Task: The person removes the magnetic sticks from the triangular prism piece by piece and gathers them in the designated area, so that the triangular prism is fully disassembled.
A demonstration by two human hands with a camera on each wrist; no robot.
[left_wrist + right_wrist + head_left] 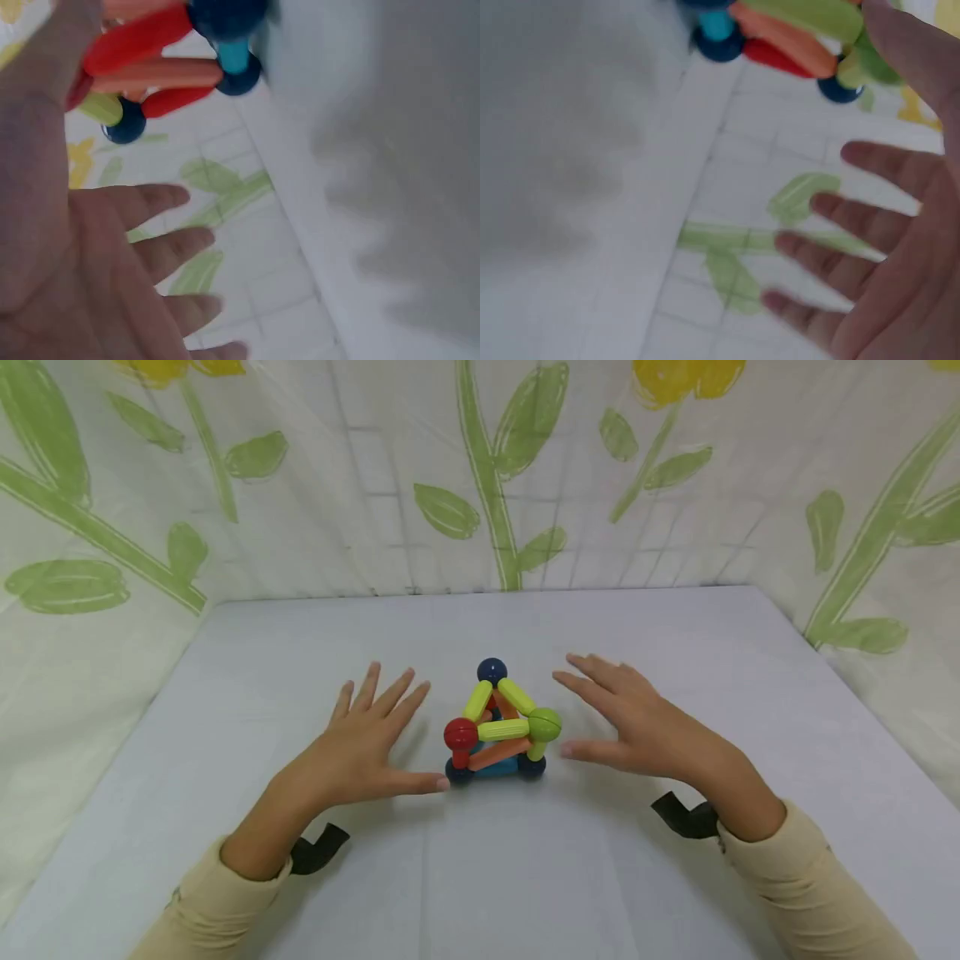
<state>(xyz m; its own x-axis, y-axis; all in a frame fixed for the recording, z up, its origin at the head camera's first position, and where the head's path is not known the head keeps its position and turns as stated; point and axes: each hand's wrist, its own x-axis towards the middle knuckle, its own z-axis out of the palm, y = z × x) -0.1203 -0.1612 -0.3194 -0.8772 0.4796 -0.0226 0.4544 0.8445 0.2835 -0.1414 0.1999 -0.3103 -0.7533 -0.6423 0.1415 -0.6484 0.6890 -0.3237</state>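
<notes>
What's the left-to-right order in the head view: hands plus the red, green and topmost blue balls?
Left hand → red ball → topmost dark blue ball → green ball → right hand.

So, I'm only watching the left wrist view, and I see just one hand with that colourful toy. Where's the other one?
Observer: The right hand is beside the toy, to its right.
Visitor: Oh! Is it holding on?
Observer: No, the head view shows a narrow gap between them.
Visitor: And am I missing any colours?
Observer: Yes, there's a green ball at the toy's right side.
</notes>
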